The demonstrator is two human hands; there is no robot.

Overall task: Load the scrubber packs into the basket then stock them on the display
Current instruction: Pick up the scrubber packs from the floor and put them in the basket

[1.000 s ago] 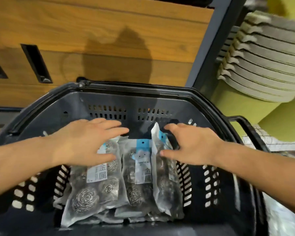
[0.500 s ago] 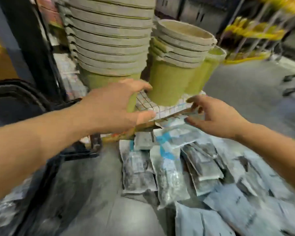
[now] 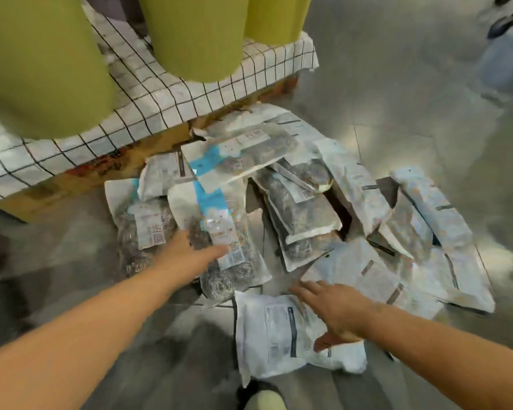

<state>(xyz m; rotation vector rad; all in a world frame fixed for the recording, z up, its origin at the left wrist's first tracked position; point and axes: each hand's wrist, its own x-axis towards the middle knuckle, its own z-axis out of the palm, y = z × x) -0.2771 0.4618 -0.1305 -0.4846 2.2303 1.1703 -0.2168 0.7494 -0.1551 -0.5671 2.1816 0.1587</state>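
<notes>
Several clear scrubber packs lie in a loose heap [image 3: 293, 202] on the grey floor, some face up with blue labels, some face down showing white backs. My left hand [image 3: 187, 255] reaches onto a face-up pack with steel scrubbers [image 3: 228, 247], fingers stretched across its lower part. My right hand [image 3: 335, 309] hovers open, fingers spread, over a white face-down pack [image 3: 279, 332] nearest to me. Neither hand holds anything. The basket is out of view.
Green stacked tubs [image 3: 196, 34] stand on a checked cloth [image 3: 166, 93] over a low wooden platform [image 3: 71, 179] at the upper left, right behind the heap. My shoe tip [image 3: 264, 400] shows at the bottom edge. Grey floor [image 3: 412, 84] stretches to the right.
My view swung from the basket of packs to the heap on the floor. Both hands left the basket and came down over the floor packs.
</notes>
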